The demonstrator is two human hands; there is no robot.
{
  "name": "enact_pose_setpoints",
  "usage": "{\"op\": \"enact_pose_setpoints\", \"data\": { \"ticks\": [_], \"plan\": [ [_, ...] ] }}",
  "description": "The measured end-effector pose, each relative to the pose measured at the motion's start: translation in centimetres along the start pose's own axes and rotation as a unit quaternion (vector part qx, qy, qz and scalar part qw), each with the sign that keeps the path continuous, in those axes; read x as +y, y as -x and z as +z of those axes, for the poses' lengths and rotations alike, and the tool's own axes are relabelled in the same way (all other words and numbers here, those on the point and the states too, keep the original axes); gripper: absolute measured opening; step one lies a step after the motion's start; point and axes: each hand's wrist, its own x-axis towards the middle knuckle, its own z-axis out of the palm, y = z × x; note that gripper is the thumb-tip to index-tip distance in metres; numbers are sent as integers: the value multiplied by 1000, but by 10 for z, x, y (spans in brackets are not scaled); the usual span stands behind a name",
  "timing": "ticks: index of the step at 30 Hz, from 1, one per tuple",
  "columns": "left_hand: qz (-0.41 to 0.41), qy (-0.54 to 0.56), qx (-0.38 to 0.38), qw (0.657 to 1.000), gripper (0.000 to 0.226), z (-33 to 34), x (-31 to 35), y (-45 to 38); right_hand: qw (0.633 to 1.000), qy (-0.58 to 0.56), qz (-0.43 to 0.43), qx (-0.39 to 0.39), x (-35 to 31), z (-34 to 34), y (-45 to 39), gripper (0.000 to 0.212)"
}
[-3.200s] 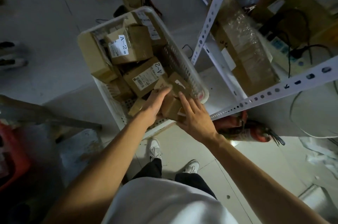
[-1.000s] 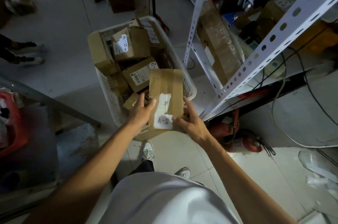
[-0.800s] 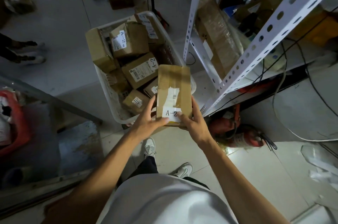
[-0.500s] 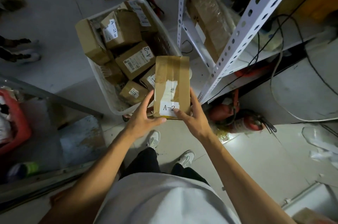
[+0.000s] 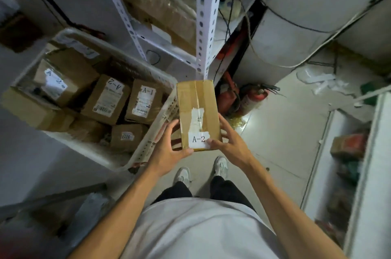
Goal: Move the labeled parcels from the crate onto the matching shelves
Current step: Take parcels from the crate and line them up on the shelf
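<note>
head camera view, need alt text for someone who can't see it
A person's left hand and right hand hold a taped cardboard parcel labeled A-2 above the floor, beside a white plastic crate of more labeled parcels. A white perforated metal shelf post stands just beyond, with two red fire extinguishers lying at its base.

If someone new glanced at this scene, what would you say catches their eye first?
Most likely the cardboard parcel labeled A-2, held at center frame between the left hand and right hand. Next, the white crate of labeled parcels on the left. Behind the parcel rises the white perforated shelf post, with red fire extinguishers at its foot.
</note>
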Motion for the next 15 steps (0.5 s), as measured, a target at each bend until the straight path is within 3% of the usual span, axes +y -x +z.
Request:
{"op": "enact_pose_setpoints", "data": {
  "ticks": [7, 15],
  "plan": [
    [57, -56, -142, 987, 93, 32, 40, -23, 981, -63, 4, 181, 21, -15, 50, 83],
    [170, -117, -255, 945, 86, 134, 124, -49, 918, -54, -17, 392, 35, -94, 113, 78]
  ]
}}
